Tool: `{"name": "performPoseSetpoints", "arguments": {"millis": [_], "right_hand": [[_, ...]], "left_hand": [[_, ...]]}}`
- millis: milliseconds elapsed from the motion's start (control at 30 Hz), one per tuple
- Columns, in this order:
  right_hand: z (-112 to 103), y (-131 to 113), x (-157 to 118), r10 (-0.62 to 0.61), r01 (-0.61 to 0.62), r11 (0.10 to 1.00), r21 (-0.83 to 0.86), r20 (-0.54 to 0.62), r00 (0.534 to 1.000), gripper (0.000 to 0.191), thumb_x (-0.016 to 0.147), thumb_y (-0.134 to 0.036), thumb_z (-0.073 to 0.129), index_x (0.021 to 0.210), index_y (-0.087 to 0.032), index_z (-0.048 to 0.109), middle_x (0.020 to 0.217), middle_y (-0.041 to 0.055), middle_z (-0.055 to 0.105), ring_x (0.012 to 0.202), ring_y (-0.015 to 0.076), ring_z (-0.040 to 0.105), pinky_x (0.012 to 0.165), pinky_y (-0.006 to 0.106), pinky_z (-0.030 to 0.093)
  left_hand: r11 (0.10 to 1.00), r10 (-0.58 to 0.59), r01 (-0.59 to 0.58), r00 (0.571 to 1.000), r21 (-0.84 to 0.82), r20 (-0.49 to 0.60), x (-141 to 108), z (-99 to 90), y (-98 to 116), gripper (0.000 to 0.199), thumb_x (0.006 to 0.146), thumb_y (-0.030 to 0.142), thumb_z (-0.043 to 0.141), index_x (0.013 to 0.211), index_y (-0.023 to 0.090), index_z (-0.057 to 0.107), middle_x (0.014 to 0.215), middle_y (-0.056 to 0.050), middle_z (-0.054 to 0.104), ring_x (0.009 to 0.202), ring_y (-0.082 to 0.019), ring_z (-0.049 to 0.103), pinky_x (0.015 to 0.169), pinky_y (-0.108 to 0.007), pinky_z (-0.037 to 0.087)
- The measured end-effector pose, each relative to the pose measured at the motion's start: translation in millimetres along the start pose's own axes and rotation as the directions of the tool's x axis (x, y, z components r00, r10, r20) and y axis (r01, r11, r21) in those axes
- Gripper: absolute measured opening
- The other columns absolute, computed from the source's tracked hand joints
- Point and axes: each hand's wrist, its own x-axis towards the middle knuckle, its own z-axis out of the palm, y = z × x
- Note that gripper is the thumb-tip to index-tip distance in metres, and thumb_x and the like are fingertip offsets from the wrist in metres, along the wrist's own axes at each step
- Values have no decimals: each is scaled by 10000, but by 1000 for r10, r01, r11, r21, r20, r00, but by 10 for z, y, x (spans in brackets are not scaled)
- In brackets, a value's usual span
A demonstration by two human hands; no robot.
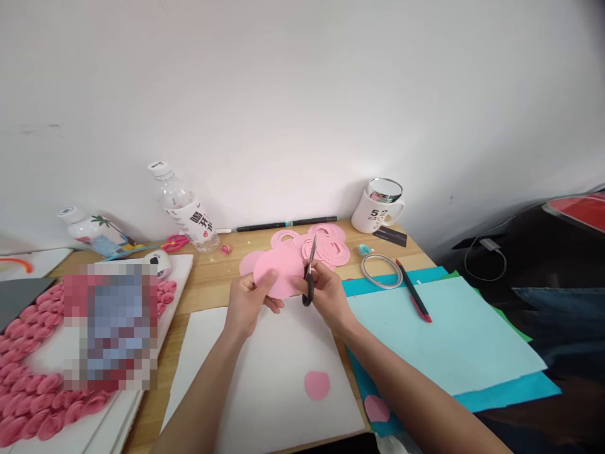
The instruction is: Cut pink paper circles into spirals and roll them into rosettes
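Observation:
A round pink paper disc (pixel 280 268) is pinched at its lower left by my left hand (pixel 246 302), thumb on top. My right hand (pixel 329 291) holds black-handled scissors (pixel 309 287), blades pointing up at the disc's right edge. The right thumb reaches the edge of the disc too. Behind the disc lies another pink paper circle (pixel 250 261), partly hidden. Farther back is a pile of pink paper rings (pixel 331 246). Under my forearms lies a white sheet (pixel 278 366), with a small pink paper piece (pixel 317 385) on it.
On the left stand a plastic bottle (pixel 189 214) and a white board with pink paper roses (pixel 40 384). At the right are a white mug (pixel 371 211), a tape roll (pixel 381 271), a black-and-red pen (pixel 414 293) and light blue sheets (pixel 439 340). A wall (pixel 293 113) rises behind the table.

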Motion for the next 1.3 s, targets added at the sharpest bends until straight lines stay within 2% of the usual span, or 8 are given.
{"name": "performPoseSetpoints", "arguments": {"millis": [67,200,300,400,600,933,1167,1300], "right_hand": [[6,-1,-5,21,-19,1000,-21,95,995,345,615,-354,732,839,-184,533,619,-41,522,582,107,497,578,244,412],[37,-5,-44,105,-85,993,-83,279,955,400,615,-409,728,883,-180,540,683,-1,573,645,134,529,632,285,423],[54,3,-72,116,-86,991,-102,339,934,415,649,-418,705,943,-179,535,748,21,590,678,136,531,647,290,426],[54,28,-81,67,-40,996,-80,369,927,366,685,-389,689,944,-179,538,765,22,587,706,135,532,673,289,430],[40,63,-76,25,-3,998,-58,383,923,349,696,-373,690,954,-191,542,761,13,584,695,131,537,706,303,431],[63,0,-93,32,-8,998,-68,354,935,377,674,-441,690,909,-181,552,740,14,556,706,142,524,696,311,432],[71,2,-100,42,-22,998,-62,353,935,380,667,-437,697,909,-181,556,731,11,559,686,135,518,667,298,422],[78,29,-110,26,-9,999,-51,339,940,339,675,-419,694,867,-179,552,656,-14,530,621,116,492,616,277,409]], "left_hand": [[998,34,-36,999,-49,-35,-12,-11,24,364,731,425,605,563,103,585,384,-27,557,332,-129,510,338,-241,427],[979,87,-102,992,-179,-89,-15,-45,67,279,732,364,626,631,106,596,464,-39,612,407,-139,566,374,-227,431],[964,127,-153,983,-218,-130,-12,-46,70,207,696,298,673,674,103,608,496,-31,628,451,-143,592,407,-226,447],[965,128,-161,978,-209,-164,-10,-18,60,182,656,250,705,642,96,609,466,-16,611,412,-128,569,411,-229,447],[965,114,-157,972,-208,-207,-10,11,66,178,660,249,686,613,94,613,451,-21,605,418,-151,584,387,-236,438],[985,105,-117,990,-131,-90,-29,-5,47,232,668,262,672,516,114,577,421,-26,592,353,-133,533,377,-252,460],[983,113,-123,991,-134,-77,-36,3,80,255,669,243,666,470,120,563,408,-17,578,343,-120,511,373,-250,454],[982,108,-118,991,-144,-75,-47,15,96,241,657,235,672,472,114,576,402,-17,574,338,-126,515,371,-254,456]]}}
